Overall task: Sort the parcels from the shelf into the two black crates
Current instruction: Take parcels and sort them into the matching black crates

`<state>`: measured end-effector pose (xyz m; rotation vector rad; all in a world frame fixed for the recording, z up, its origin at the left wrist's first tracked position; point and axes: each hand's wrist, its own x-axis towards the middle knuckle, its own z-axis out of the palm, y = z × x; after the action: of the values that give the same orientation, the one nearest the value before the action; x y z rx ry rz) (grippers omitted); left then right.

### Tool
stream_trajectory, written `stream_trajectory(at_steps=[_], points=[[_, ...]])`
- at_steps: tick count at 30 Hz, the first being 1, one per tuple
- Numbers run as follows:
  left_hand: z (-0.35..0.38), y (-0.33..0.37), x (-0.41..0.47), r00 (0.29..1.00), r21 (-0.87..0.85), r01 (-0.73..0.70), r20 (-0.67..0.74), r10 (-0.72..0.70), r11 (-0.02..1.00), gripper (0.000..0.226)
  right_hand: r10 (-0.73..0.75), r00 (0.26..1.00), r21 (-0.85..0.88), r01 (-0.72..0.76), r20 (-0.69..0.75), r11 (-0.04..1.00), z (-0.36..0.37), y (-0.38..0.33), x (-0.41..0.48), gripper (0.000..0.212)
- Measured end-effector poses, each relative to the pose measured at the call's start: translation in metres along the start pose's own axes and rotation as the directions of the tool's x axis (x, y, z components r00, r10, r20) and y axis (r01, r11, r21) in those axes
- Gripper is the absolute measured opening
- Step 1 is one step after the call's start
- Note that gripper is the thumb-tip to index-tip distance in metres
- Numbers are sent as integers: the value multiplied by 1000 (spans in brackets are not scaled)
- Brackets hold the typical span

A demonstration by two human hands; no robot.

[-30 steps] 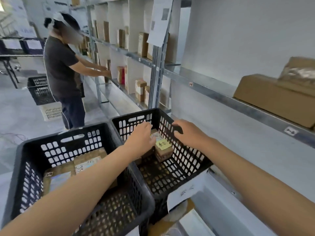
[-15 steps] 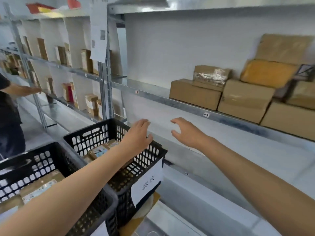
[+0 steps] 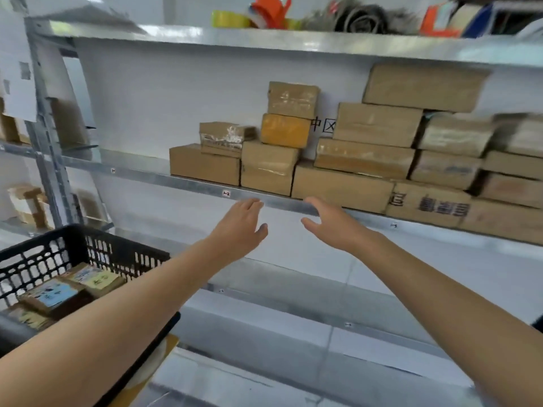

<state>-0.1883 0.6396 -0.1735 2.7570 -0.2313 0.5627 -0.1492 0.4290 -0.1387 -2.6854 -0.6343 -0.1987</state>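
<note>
Steel shelf (image 3: pixel 205 183) holds stacked parcels (image 3: pixel 364 160); both hands, left (image 3: pixel 239 227) and right (image 3: pixel 335 226), hover empty, fingers spread.

Yellow tape roll (image 3: pixel 230 19), white paper sheet (image 3: pixel 17 92)

one head-worn view looks forward, close to the shelf (image 3: pixel 205 185) across mid-frame, a black crate (image 3: pixel 73 242) at lower left.
</note>
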Motion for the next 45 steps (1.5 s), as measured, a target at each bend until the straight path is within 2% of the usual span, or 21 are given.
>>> stream_trajectory(at_steps=[5, 10, 13, 16, 18, 19, 22, 26, 31, 37, 45], points=[[7, 112, 12, 995, -65, -103, -3, 103, 992, 52, 96, 991, 8, -96, -94, 995, -65, 63, -76, 55], [23, 215, 21, 975, -118, -216, 34, 221, 969, 59, 210, 953, 14, -212, -219, 977, -121, 121, -145, 53], [30, 266, 26, 955, -209, -286, 15, 295, 935, 54, 247, 919, 61, -239, -309, 969, -146, 145, -180, 34], [33, 308, 33, 940, -245, -330, 9, 342, 912, 47, 297, 892, 97, -281, -341, 955, -165, 165, -202, 13], [33, 333, 38, 930, -234, -357, 4, 368, 904, 48, 315, 879, 102, -298, -358, 949, -177, 175, -214, 16], [33, 343, 41, 925, -223, -371, -8, 379, 901, 49, 310, 876, 97, -296, -368, 950, -184, 178, -220, 24], [35, 365, 53, 905, -194, -424, -59, 421, 885, 53, 311, 861, 65, -312, -402, 948, -199, 194, -232, 42], [37, 390, 80, 897, -230, -440, -66, 437, 868, 53, 330, 845, 39, -347, -421, 937, -218, 218, -239, 41], [48, 413, 119, 916, -303, -398, -86, 391, 866, 58, 313, 836, -21, -361, -451, 932, -244, 251, -224, 53], [48, 433, 178, 915, -326, -403, -167, 368, 855, 53, 274, 852, -103, -353, -447, 930, -281, 285, -178, 52], [75, 457, 271, 921, -403, -389, -200, 335, 829, 37, 269, 844, -34, -320, -465, 947, -305, 344, -103, 50]])
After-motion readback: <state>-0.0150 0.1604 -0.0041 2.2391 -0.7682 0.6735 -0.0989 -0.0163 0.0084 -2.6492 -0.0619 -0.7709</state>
